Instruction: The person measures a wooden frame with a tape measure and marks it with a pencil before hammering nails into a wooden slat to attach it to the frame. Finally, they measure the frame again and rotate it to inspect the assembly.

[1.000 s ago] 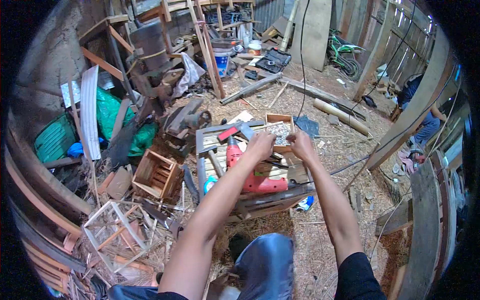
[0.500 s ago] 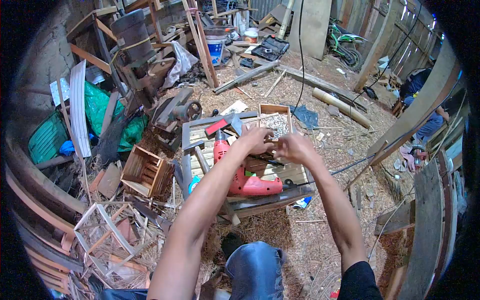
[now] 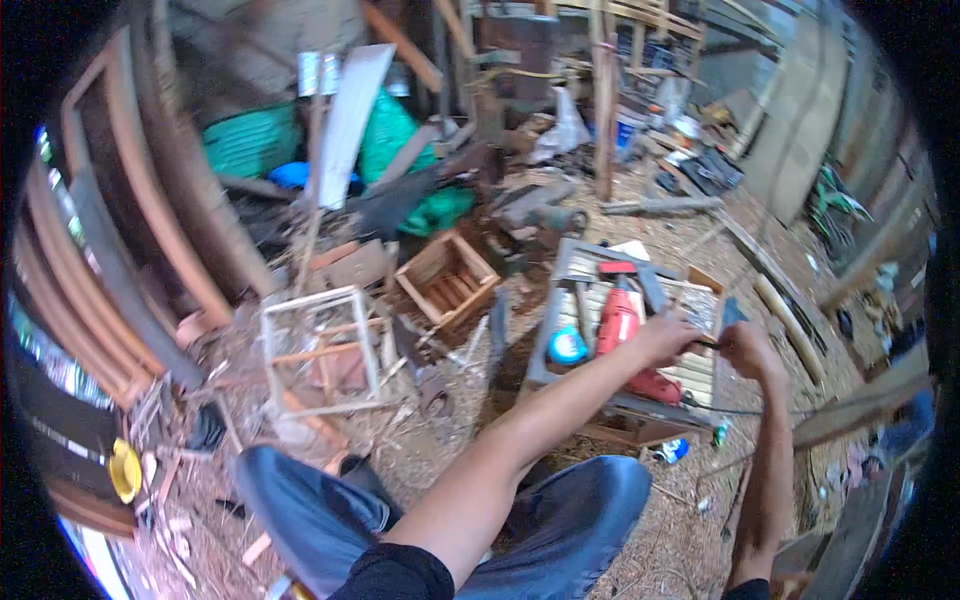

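Closed fingertips of the left hand (image 3: 668, 339) and right hand (image 3: 750, 352) grip a small dark piece (image 3: 708, 345), too blurred to identify, near the wooden box (image 3: 706, 279). A red drill (image 3: 617, 322) lies on the slatted table (image 3: 541, 372) beside the left hand.

Rough woodworking shop, by the look of it. Red drill (image 3: 620, 322) on the low bench (image 3: 552, 310). Left of bench: wooden box (image 3: 450, 282), bare frame (image 3: 378, 350), then long boards (image 3: 150, 200) leaning. Shavings and offcuts litter the floor (image 3: 665, 540) around it; timber scraps beyond.
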{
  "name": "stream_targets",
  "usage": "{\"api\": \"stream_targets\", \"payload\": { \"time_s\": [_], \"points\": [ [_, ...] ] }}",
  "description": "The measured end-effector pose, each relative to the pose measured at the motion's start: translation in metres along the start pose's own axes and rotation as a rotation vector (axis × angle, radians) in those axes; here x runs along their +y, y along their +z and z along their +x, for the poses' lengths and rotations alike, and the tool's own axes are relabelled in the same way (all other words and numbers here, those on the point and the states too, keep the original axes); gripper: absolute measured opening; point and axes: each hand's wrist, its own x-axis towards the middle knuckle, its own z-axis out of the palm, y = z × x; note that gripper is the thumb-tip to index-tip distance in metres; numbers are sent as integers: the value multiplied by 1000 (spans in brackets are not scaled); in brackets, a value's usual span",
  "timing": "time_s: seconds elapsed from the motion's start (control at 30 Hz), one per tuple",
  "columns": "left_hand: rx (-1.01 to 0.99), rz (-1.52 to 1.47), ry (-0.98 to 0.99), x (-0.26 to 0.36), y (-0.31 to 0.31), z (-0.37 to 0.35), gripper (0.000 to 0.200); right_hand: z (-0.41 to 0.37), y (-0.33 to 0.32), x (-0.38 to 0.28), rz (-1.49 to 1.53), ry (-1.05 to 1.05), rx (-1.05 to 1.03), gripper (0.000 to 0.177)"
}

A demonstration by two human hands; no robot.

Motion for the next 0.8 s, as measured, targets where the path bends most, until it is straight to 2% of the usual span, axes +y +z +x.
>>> {"api": "stream_targets", "payload": {
  "time_s": [0.07,0.13,0.17,0.2,0.23,0.27,0.3,0.33,0.37,0.4,0.43,0.47,0.5,0.53,0.57,0.6,0.63,0.7,0.73,0.8],
  "points": [
    [-106,116,-83,3,-31,-4,27,-9,-34,-27,2,-159,-6,10],
    [-129,153,-240,12,-85,-10,21,-12,-58,-63,19,-208,-15,16],
    [-18,8,-286,13,-111,-20,19,-16,-66,-88,212,-302,99,21],
    [-15,-78,-296,8,-135,-35,18,-23,-72,-115,411,-391,205,27],
    [76,-140,-283,13,-166,-52,19,-25,-79,-144,831,-378,24,32],
    [168,-201,-271,23,-199,-70,20,-31,-76,-175,1155,-352,5,28],
    [128,-190,-346,27,-227,-88,21,-19,-55,-198,1377,-384,10,28],
    [87,-183,-424,31,-252,-107,22,-16,-38,-230,1314,-403,97,28],
    [116,-259,-412,42,-281,-125,24,-6,-14,-256,1342,-453,-16,29],
    [147,-335,-396,50,-308,-145,26,-15,1,-299,1370,-449,-2,28],
    [70,-222,-473,49,-330,-170,24,-16,11,-331,1369,-523,-25,23],
    [-12,-116,-554,49,-350,-198,23,-8,27,-350,1401,-490,-154,21],
    [-93,-66,-719,48,-372,-230,24,-6,38,-373,1353,-462,-174,25],
    [-177,-19,-878,47,-396,-261,26,-19,40,-403,1392,-527,-35,28],
    [-128,-34,-1059,53,-425,-286,26,-16,53,-421,1447,-512,-47,27],
    [26,8,-1057,32,-431,-338,28,-8,69,-437,1502,-500,-54,25],
    [93,238,-1036,37,-449,-373,29,-3,85,-454,1450,-520,-8,23],
    [269,506,-1195,35,-470,-432,30,19,135,-476,1304,-589,119,20],
    [271,509,-1203,31,-476,-445,30,17,144,-485,1136,-507,83,24],
    [724,7,-1628,23,-484,-471,35,23,172,-503,1108,-460,190,27]
  ]
}}
